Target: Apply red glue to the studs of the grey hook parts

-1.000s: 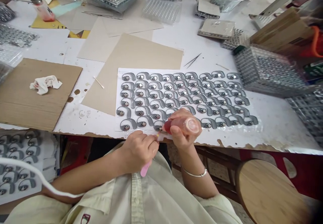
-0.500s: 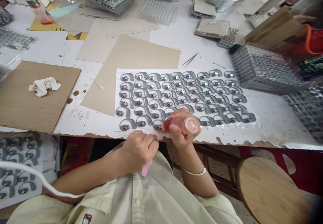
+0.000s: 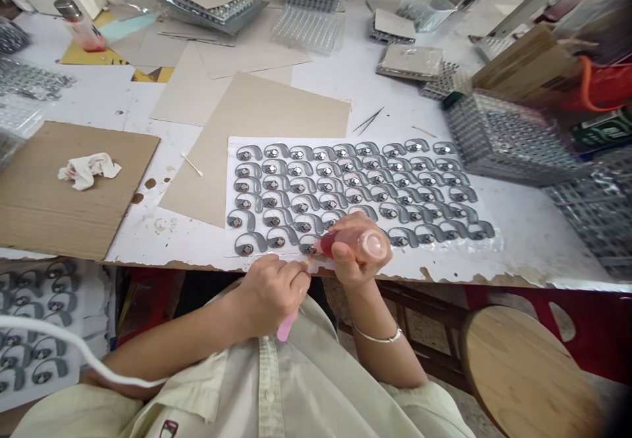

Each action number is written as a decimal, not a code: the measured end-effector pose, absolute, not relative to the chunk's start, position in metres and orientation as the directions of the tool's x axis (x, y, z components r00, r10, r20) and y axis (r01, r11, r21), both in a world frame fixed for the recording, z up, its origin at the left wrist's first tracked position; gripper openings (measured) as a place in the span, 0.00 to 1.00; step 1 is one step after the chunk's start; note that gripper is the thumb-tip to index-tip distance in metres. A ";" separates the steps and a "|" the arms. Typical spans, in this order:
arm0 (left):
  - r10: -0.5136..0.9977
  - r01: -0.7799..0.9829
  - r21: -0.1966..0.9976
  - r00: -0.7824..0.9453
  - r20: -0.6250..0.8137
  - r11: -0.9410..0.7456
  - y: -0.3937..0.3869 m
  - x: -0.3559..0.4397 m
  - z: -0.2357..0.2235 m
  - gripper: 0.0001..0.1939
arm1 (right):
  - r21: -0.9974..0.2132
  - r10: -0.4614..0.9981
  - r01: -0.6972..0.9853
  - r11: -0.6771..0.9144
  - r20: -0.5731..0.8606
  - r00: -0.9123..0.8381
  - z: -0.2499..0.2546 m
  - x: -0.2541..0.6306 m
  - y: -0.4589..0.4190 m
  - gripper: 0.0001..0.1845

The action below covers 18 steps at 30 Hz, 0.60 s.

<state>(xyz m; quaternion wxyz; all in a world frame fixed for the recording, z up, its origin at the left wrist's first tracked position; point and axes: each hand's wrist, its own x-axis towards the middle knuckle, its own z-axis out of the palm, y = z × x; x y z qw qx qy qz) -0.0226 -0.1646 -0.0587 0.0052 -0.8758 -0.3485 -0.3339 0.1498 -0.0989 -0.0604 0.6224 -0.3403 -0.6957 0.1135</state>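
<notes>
My right hand (image 3: 359, 253) is wrapped round a small clear squeeze bottle (image 3: 353, 244) of red liquid, tilted with its nozzle down to the left. The nozzle end is at a grey hook-shaped piece (image 3: 309, 245) in the front row. My left hand (image 3: 276, 293) is closed on a thin tool with a pink handle (image 3: 285, 327); its yellowish tip shows near that same piece. Several rows of such grey hooked pieces, each with a shiny metallic spot, lie on a white sheet (image 3: 232, 235) at the table's front edge. My right hand covers some of them.
Tweezers (image 3: 368, 120) and a cotton swab (image 3: 191, 164) lie beyond the sheet. Crumpled tissue (image 3: 89, 170) rests on cardboard (image 3: 39, 220) at left. Stacked plastic trays (image 3: 508, 138) stand at right, a second bottle (image 3: 81, 26) far left. A wooden stool (image 3: 523, 372) is below right.
The view has shifted slightly, so the far table items sit a little differently. Both hands, the bottle and the pink-handled tool stay almost in place.
</notes>
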 end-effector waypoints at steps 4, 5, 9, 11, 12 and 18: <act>0.611 0.608 0.227 0.553 0.566 -0.760 -0.165 -0.024 -0.060 0.05 | -0.583 0.612 0.353 0.732 0.790 0.036 -0.062 0.150 -0.099 0.09; 0.612 0.609 0.228 0.553 0.565 -0.760 -0.165 -0.024 -0.060 0.05 | -0.589 0.616 0.353 0.727 0.786 0.043 -0.062 0.150 -0.100 0.10; 0.610 0.612 0.220 0.553 0.568 -0.760 -0.165 -0.023 -0.059 0.05 | -0.595 0.625 0.356 0.720 0.780 0.040 -0.063 0.151 -0.100 0.11; 0.611 0.612 0.222 0.551 0.569 -0.759 -0.165 -0.023 -0.058 0.06 | -0.597 0.629 0.360 0.717 0.777 0.036 -0.062 0.151 -0.100 0.11; 0.612 0.612 0.225 0.550 0.569 -0.758 -0.165 -0.023 -0.058 0.06 | -0.596 0.628 0.359 0.718 0.778 0.035 -0.062 0.151 -0.100 0.11; 0.607 0.600 0.241 0.536 0.587 -0.763 -0.164 -0.022 -0.054 0.07 | -0.565 0.596 0.348 0.748 0.803 0.024 -0.060 0.150 -0.100 0.09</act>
